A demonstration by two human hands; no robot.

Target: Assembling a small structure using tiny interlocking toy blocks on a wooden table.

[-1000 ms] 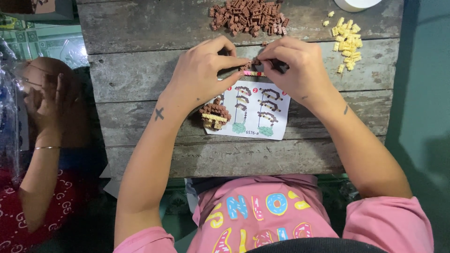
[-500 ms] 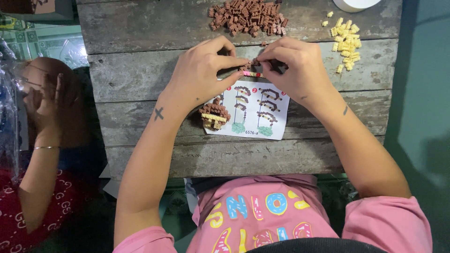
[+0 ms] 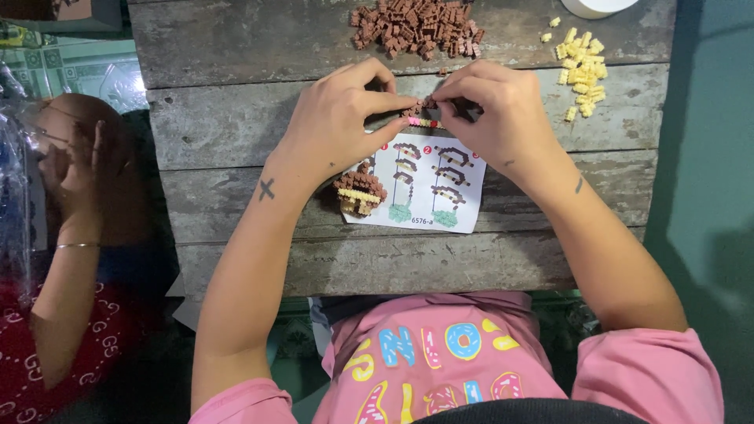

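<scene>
From the head camera, the left hand point(image 3: 339, 126) and right hand point(image 3: 493, 118) met above the instruction sheet point(image 3: 428, 184) on the wooden tabletop point(image 3: 236, 118), fingers of both pinched closed on a small brick strip point(image 3: 422, 119).

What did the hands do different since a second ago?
Almost nothing. The left hand and right hand still pinch the small strip of bricks between them, above the instruction sheet. The half-built model, brown brick pile and yellow brick pile lie where they were.
</scene>
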